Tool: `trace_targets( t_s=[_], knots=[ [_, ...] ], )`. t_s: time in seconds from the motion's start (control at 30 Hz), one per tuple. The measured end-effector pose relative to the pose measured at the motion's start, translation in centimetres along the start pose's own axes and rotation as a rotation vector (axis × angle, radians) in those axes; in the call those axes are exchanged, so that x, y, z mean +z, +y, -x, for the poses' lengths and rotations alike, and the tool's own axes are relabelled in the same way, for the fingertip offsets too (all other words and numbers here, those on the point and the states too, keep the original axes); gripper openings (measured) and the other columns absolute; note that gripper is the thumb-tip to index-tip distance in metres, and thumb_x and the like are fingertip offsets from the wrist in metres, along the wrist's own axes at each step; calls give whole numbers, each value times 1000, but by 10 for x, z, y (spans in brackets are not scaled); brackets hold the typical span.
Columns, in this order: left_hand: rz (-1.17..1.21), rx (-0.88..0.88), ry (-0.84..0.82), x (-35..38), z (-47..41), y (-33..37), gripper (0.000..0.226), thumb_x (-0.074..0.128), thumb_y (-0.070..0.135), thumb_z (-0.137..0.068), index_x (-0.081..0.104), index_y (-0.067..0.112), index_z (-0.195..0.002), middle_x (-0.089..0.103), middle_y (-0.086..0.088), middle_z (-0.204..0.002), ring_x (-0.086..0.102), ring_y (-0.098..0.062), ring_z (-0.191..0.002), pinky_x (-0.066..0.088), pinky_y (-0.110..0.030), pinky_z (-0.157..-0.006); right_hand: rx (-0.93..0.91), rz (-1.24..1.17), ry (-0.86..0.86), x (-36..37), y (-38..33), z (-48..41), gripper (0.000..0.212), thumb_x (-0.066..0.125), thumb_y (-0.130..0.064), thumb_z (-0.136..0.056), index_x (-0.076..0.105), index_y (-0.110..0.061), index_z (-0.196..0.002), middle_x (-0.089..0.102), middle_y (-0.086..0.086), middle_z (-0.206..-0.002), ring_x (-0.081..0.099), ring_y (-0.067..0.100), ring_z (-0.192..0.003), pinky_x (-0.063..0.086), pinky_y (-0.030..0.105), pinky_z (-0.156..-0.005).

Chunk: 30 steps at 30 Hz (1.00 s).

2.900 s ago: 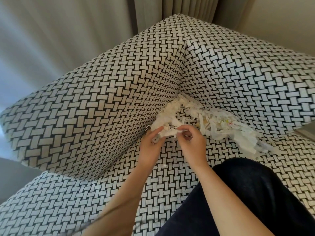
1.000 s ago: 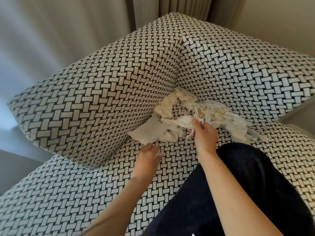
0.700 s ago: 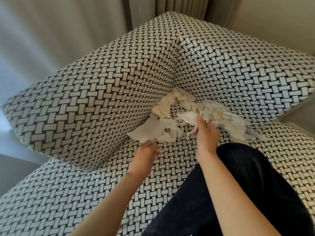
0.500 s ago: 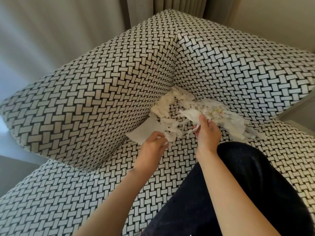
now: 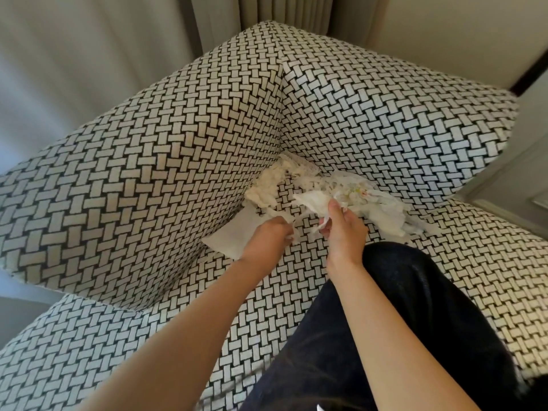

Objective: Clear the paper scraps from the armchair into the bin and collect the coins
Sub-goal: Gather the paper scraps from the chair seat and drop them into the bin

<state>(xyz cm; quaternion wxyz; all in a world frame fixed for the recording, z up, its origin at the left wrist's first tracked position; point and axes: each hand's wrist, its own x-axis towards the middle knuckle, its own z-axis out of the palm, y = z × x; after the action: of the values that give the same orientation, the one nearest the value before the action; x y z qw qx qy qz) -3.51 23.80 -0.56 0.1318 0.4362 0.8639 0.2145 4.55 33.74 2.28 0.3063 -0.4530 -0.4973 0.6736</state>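
Observation:
A heap of torn white paper scraps [image 5: 350,194] lies in the back corner of the armchair seat [image 5: 267,310], where two black-and-white woven cushions meet. A flat white sheet [image 5: 229,237] lies by the left cushion. My right hand [image 5: 341,232] grips a bunch of scraps, thumb on top, just in front of the heap. My left hand [image 5: 267,244] is beside it over the flat sheet, fingers curled round small scraps. No coins or bin are in view.
The left cushion [image 5: 142,185] and the back cushion [image 5: 391,126] wall in the corner. My dark-trousered knee [image 5: 415,307] rests on the seat at the right. Grey curtains [image 5: 281,10] hang behind the chair.
My right hand has gathered a bunch of scraps and lifted it slightly. My left hand moved forward from the seat onto scraps by the flat sheet.

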Motion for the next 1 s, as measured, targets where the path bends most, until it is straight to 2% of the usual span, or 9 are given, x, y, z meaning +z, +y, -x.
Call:
trace_targets(
  t_s=[0.1, 0.23, 0.37, 0.43, 0.53, 0.67, 0.83, 0.93, 1.0],
  knots=[
    [100, -2, 110, -17, 2, 9, 14, 57, 8, -90, 69, 3, -96, 65, -7, -94, 58, -18, -86, 48, -28, -79, 41, 13, -81, -5, -8, 1, 22, 56, -26, -93, 57, -13, -76, 57, 3, -72, 53, 14, -68, 46, 31, -67],
    [211, 44, 198, -46, -3, 32, 9, 60, 6, -89, 67, 4, -93, 56, 7, -73, 50, -2, -63, 44, -6, -64, 150, -106, -235, -19, -35, -1, 17, 51, -21, -96, 59, -13, -108, 65, 5, -96, 61, 13, -81, 51, 28, -75],
    [238, 66, 236, -67, -17, 64, 8, 59, 14, -90, 64, 13, -96, 53, 12, -67, 45, -6, -54, 46, -15, -55, 146, -107, -333, -49, -74, -9, 15, 49, -17, -97, 60, -14, -105, 66, 4, -102, 62, 14, -85, 50, 26, -76],
    [263, 74, 227, -71, -27, 87, 10, 59, 17, -90, 60, 16, -100, 56, 3, -69, 42, -7, -50, 42, -11, -46, 134, -83, -296, -76, -95, -14, 13, 50, -17, -96, 61, -14, -101, 66, 4, -101, 62, 15, -87, 50, 27, -78],
    [347, 124, 220, -70, -43, 125, 18, 63, 17, -88, 56, 18, -105, 61, -12, -73, 50, -16, -55, 45, -17, -49, 119, -65, -232, -123, -122, -20, 12, 52, -16, -95, 63, -14, -99, 67, 4, -97, 60, 14, -83, 50, 29, -80],
    [426, 190, 171, -47, -63, 181, 24, 63, 19, -88, 63, 17, -111, 56, -3, -64, 47, -16, -51, 44, -15, -51, 94, -87, -129, -196, -148, -21, 15, 55, -16, -92, 64, -15, -104, 69, 2, -104, 61, 15, -93, 51, 29, -84],
    [503, 294, 54, -2, -78, 261, 18, 62, 20, -88, 69, 18, -105, 46, 12, -53, 39, -1, -40, 32, -7, -43, 98, -117, 62, -286, -162, -22, 16, 59, -19, -91, 63, -14, -105, 68, 3, -104, 62, 17, -100, 49, 32, -92],
    [549, 340, -53, 28, -84, 306, 17, 62, 20, -88, 69, 21, -103, 54, 11, -56, 44, -1, -43, 38, -12, -45, 122, -150, 168, -336, -159, -25, 18, 58, -18, -92, 59, -13, -109, 67, 4, -102, 62, 17, -100, 49, 30, -89],
    [570, 358, -129, 52, -87, 336, 17, 61, 22, -88, 69, 23, -103, 65, 6, -69, 58, -10, -56, 52, -23, -55, 148, -187, 235, -370, -153, -29, 30, 58, -19, -92, 53, -12, -120, 65, 5, -110, 60, 18, -105, 48, 29, -87]
  ],
)
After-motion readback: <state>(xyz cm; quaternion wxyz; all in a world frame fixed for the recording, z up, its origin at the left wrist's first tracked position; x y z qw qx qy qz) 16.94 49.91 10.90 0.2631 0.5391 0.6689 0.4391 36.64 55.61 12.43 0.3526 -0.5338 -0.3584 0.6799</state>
